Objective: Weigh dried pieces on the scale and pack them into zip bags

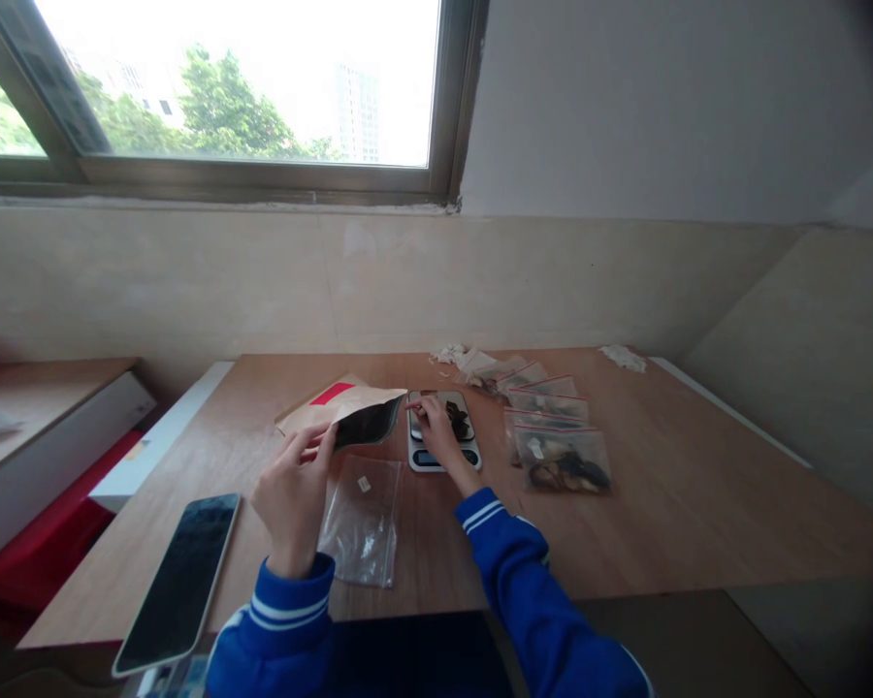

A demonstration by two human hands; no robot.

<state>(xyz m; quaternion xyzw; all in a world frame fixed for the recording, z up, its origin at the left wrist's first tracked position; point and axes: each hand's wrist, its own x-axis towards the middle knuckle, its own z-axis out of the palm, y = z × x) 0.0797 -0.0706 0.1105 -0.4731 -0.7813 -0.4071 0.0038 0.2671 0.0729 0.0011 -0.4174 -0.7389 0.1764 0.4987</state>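
Note:
My left hand (291, 499) grips the near edge of a kraft paper pouch (368, 396), which lies tilted with its dark mouth facing right. Its contents cannot be made out. Over a white digital scale (445, 465) reaches my right hand (436, 431), fingers drawn together close to the pouch's mouth. Whatever they pinch, if anything, is too small to tell. Dark dried pieces (457, 419) rest on the scale, just right of that hand. A clear zip bag (364, 523) with a small white label lies flat between my forearms.
Several zip bags (564, 460) filled with dark and pale dried pieces overlap right of the scale. White crumpled scraps (622, 358) lie along the table's back edge. A smartphone (181, 582) sits at the front left of the wooden table (669, 494). Behind are a wall and window.

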